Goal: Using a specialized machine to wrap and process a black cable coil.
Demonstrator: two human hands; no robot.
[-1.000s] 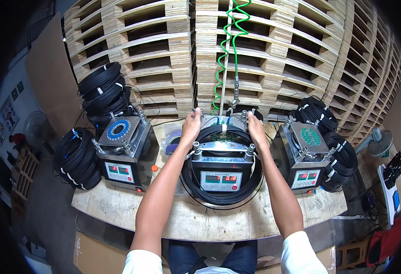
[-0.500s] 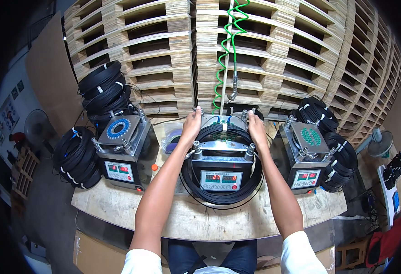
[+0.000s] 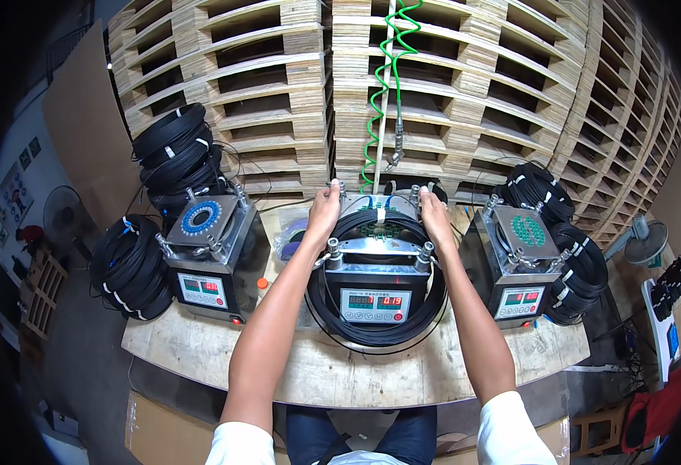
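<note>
In the middle of the bench stands a tabletop machine (image 3: 377, 279) with a black front, a lit red digital display and metal corner posts. A coil of black cable (image 3: 379, 337) loops over and around it, tied with a white band, and green connectors (image 3: 377, 230) sit in its top plate. My left hand (image 3: 325, 213) is closed at the far left corner post, thumb up. At the far right post my right hand (image 3: 435, 217) is closed the same way. The undersides of both hands' fingers are hidden.
Similar machines stand at left (image 3: 205, 256) with blue connectors and at right (image 3: 520, 260) with green ones. Black cable coils (image 3: 127, 267) are stacked beside them. An orange-capped bottle (image 3: 263, 287) is near my left forearm. A green air hose (image 3: 375, 108) hangs before wooden pallets (image 3: 270, 70).
The numbers on the machines' displays have changed. Both hands stay at the far corner posts, with hardly any movement.
</note>
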